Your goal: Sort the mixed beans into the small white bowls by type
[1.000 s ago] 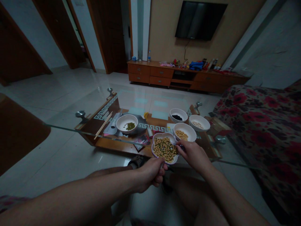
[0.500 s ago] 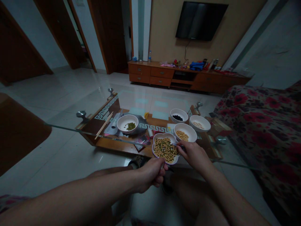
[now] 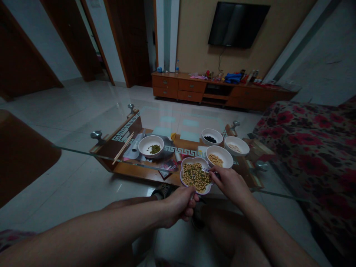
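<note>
Pinching tweezers (image 3: 206, 170) in right hand (image 3: 229, 183) fingers, over bean bowl (image 3: 195, 175)

We see a dim, underexposed room with a cool cast. Soft daylight reflects off the glossy floor tiles (image 3: 91, 111) and the glass tabletop (image 3: 167, 122), giving pale glare. The corners fall into deep shadow. Wide-angle distortion bends doors and walls at the edges. The forearms near the bottom look soft and grainy.
</note>
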Available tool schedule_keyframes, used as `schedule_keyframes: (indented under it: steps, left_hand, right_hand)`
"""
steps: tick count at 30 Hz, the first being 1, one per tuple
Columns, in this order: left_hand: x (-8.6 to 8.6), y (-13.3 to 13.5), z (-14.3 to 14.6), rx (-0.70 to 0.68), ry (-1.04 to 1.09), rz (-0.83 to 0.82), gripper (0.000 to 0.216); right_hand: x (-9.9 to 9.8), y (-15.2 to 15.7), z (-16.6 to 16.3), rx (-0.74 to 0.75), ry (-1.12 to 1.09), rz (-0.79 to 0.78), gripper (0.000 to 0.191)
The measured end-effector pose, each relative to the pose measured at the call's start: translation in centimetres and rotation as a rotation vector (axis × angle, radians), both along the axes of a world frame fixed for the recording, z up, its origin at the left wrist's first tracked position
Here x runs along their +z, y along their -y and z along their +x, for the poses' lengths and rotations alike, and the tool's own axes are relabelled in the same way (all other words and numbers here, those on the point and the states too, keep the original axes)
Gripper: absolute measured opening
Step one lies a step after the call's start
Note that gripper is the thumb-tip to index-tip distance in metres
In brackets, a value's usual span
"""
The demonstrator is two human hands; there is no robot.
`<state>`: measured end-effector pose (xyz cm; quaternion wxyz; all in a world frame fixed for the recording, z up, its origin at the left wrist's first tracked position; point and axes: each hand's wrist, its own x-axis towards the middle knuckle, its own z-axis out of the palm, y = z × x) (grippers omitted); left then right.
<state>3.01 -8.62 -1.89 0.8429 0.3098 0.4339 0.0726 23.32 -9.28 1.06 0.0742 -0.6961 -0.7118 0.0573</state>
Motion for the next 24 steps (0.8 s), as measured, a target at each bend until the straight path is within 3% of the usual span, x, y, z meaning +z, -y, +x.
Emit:
schedule_keyframes:
  steps: [7, 24]
  left_hand:
    - [-0.17, 0.14, -0.01, -0.002, -0.002, 0.008, 0.02]
    - [-0.28, 0.0, 0.02, -0.01, 0.026, 0.0, 0.02]
  right_hand:
    - [0.37, 0.45, 0.16, -0.026, -0.033, 0.061, 0.022]
    - [0.06, 0.39, 0.52, -0.016, -0.049, -0.036, 0.022]
